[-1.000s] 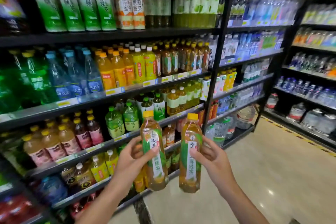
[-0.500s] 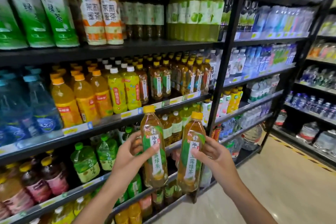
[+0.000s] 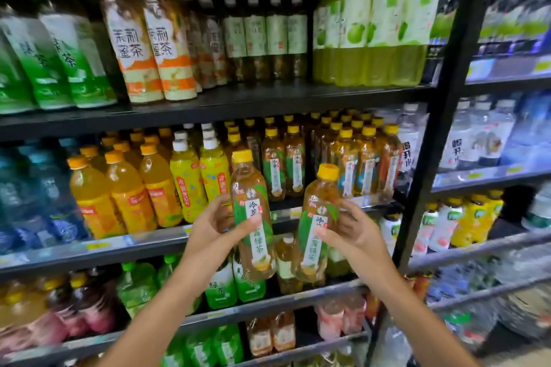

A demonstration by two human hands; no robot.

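Note:
I hold two matching green-tea bottles with yellow caps and green-and-white labels in front of a drinks shelf. My left hand (image 3: 216,225) grips the left bottle (image 3: 252,217) around its middle, thumb across the label. My right hand (image 3: 353,228) grips the right bottle (image 3: 317,226), which leans slightly to the right. Both bottles are upright in the air, level with the second shelf (image 3: 149,240), where a row of the same tea bottles (image 3: 283,164) stands just behind them.
Black shelving is packed with drinks: orange juice bottles (image 3: 125,191), yellow-green bottles (image 3: 199,176), large green tea bottles (image 3: 384,27) on the top shelf. A black upright post (image 3: 432,140) splits off the water shelves (image 3: 483,134) on the right.
The view has moved closer to the shelves and turned upward. Both hands have raised the bottles from the lower shelves to the level of the second shelf. The grips are unchanged.

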